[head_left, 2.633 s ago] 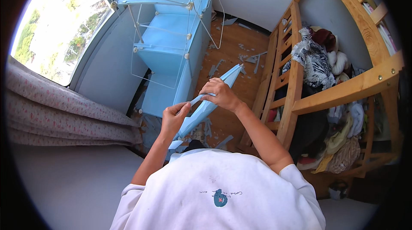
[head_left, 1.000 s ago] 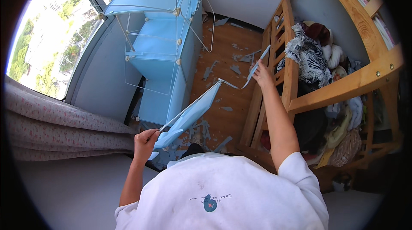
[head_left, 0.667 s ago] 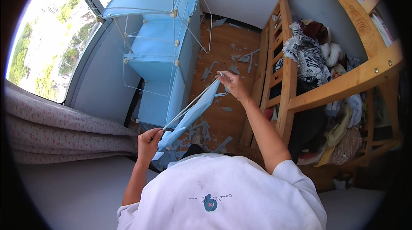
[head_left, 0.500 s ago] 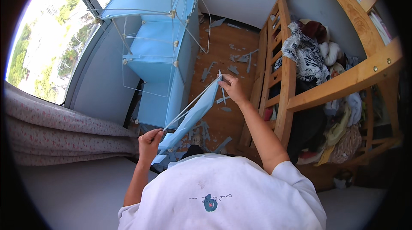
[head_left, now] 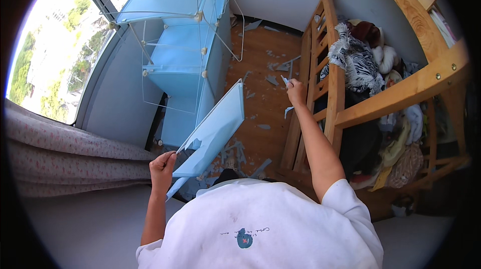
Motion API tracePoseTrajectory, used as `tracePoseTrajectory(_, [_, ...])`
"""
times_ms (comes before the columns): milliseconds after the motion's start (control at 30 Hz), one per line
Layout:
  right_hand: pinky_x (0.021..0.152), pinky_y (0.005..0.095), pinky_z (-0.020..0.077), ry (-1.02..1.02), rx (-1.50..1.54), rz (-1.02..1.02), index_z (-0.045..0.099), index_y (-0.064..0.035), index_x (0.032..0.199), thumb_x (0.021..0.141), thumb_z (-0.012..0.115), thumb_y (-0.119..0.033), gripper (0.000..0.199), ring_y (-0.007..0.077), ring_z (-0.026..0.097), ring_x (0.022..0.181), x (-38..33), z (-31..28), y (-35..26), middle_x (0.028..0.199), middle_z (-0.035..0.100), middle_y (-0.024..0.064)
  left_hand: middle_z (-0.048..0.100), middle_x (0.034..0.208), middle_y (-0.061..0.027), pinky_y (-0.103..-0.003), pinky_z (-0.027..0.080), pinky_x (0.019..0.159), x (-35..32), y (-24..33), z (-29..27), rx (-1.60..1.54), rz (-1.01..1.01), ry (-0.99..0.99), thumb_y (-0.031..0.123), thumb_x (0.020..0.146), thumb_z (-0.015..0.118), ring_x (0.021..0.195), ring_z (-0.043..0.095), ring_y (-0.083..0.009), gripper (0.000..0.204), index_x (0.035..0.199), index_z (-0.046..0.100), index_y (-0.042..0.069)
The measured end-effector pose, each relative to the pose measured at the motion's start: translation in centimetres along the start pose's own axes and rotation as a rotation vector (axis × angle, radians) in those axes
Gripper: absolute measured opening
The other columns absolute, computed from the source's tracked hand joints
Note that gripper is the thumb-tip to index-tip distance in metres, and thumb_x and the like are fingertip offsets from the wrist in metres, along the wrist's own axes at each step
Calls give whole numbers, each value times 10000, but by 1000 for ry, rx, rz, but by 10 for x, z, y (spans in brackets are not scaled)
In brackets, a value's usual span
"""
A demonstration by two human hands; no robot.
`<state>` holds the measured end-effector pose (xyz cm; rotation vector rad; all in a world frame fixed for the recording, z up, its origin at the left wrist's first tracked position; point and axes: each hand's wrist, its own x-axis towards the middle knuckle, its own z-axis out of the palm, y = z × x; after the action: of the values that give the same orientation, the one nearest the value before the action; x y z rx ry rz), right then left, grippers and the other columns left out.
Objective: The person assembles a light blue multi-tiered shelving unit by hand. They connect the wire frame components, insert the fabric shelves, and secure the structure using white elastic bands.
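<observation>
My left hand (head_left: 162,169) is closed around one end of a thin rod along the edge of a torn light-blue panel (head_left: 223,118). The panel slants away to the right, with a ragged gap near that hand. Apart from it, on the right, my right hand (head_left: 296,91) pinches a torn blue strip (head_left: 289,111); part of the strip hangs below the fingers and a pale tip sticks out above them. Left of the panel stands a light-blue shelf unit (head_left: 183,46) with bare wire frames and pale corner connectors.
Torn scraps (head_left: 272,79) litter the wooden floor (head_left: 260,101). A wooden bunk bed (head_left: 333,68) with heaped clothes and soft things (head_left: 356,76) stands on the right. On the left are a window (head_left: 55,53) and a patterned curtain (head_left: 75,151).
My right hand has come away from the panel's far corner and moved right with a torn strip. My left hand has shifted slightly left, and the panel now spreads wider.
</observation>
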<state>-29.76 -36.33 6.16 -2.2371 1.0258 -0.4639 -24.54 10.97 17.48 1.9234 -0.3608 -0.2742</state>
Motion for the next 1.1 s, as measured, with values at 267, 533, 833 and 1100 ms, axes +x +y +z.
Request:
tracePoseTrajectory(267, [814, 321, 470, -271, 645, -156, 550, -5, 1120, 816, 638, -247, 399, 231, 591, 1012, -59, 50, -80, 1119, 581, 162, 566, 625, 9, -182, 337, 491, 2, 0, 20, -10, 22, -1, 59, 828, 618, 563, 429, -20, 102, 866, 663, -24])
tracePoseTrajectory(533, [648, 233, 422, -276, 889, -181, 604, 1, 885, 834, 624, -142, 154, 69, 515, 705, -41, 36, -90, 748, 602, 7, 537, 592, 31, -182, 285, 469, 6, -1, 21, -143, -69, -84, 131, 850, 612, 536, 387, -12, 157, 824, 669, -14])
tracePoseTrajectory(833, [624, 194, 386, -391, 796, -335, 614, -17, 895, 863, 604, -179, 165, 37, 451, 683, -32, -25, -112, 719, 535, -52, 628, 778, -57, -206, 383, 514, 25, -23, 18, -514, -194, -50, 171, 923, 499, 564, 478, -52, 224, 968, 627, -7])
tracePoseTrajectory(1100, [662, 198, 410, -558, 697, -364, 632, -37, 1034, 882, 571, -178, 216, 51, 496, 735, -52, -74, -141, 805, 597, -41, 637, 828, -61, -260, 460, 658, 45, -40, 41, -267, -28, -53, 179, 880, 565, 720, 582, -130, 195, 926, 646, 8])
